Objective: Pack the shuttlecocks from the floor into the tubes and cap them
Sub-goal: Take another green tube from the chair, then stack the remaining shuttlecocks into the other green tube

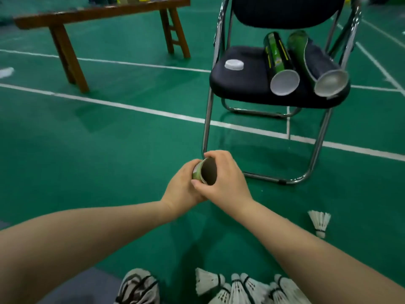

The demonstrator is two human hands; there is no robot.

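Now, tube (205,172) between hands (open-ended)

— What is the chair (238,84) made of?
— Glossy chromed metal tubing, with a matt dark cloth seat. On that seat the cap (234,64) looks like smooth white plastic, and the two tubes (276,55) are shiny printed card with pale matt linings.
— And in front of the chair?
— The floor (131,150) is smooth green with a soft sheen. The shuttlecocks (240,287) are matt white feather, and the held tube (197,171) is dull and dark inside. Left of the chair, the bench (65,18) is brown wood.
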